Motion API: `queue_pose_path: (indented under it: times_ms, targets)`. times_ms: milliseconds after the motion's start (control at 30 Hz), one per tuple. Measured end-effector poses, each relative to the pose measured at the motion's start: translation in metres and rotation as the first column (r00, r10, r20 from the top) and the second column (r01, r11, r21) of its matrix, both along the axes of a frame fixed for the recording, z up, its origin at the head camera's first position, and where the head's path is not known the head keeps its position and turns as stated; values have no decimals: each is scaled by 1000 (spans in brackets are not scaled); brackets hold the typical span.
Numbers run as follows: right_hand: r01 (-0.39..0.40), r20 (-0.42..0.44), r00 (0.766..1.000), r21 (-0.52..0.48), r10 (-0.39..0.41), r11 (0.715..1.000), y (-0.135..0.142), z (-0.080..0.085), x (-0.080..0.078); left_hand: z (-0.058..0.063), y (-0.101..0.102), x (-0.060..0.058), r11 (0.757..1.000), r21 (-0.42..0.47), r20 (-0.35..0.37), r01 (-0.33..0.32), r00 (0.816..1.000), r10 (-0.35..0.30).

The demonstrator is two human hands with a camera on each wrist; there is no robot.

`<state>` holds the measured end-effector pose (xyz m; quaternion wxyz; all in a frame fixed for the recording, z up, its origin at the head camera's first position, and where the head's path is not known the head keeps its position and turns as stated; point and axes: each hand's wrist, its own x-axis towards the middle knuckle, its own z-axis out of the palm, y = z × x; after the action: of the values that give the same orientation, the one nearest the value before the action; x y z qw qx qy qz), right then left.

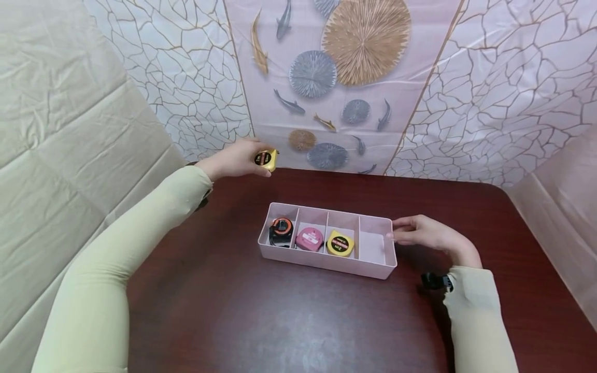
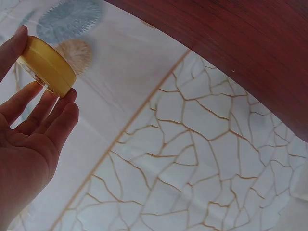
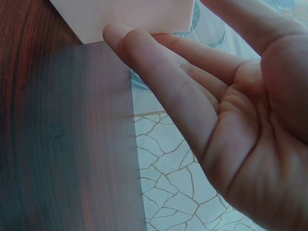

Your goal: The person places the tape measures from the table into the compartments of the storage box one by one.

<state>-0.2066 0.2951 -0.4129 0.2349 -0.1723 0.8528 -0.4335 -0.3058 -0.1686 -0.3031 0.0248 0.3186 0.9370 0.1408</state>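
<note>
A yellow tape measure point(image 1: 266, 160) with a black label is pinched by my left hand point(image 1: 238, 158), raised at the far left of the table. In the left wrist view its yellow side point(image 2: 50, 65) shows between thumb and fingertips. My right hand point(image 1: 426, 233) grips the right end wall of a pale pink divided box point(image 1: 326, 263), a fingertip over the rim. The right wrist view shows fingers against the box's outer wall point(image 3: 139, 19). In separate compartments lie a black-and-orange tape measure point(image 1: 282, 230), a pink tape measure point(image 1: 310, 239) and another yellow tape measure point(image 1: 340, 243).
The box stands on a dark reddish-brown table point(image 1: 298, 321). Behind the table hangs a patterned cloth point(image 1: 326, 103) with fish and round motifs. Plain pale cloth point(image 1: 60, 129) covers the left side. A dark band point(image 1: 436, 281) is on the right wrist.
</note>
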Motion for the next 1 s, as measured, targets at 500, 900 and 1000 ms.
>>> queue_pose_path:
  times_ms: [500,900,1000]
  targets:
    - [17,-2,1000,36,-17,999,-1,1,1,14,41,19,997,-7,6,74,997,-74]
    - [22,-2,1000,43,-22,999,-1,0,0,30,70,33,983,18,-77,185,980,-183]
    - [16,2,1000,33,-16,999,-1,-1,0,35,75,37,978,28,-94,206,975,-203]
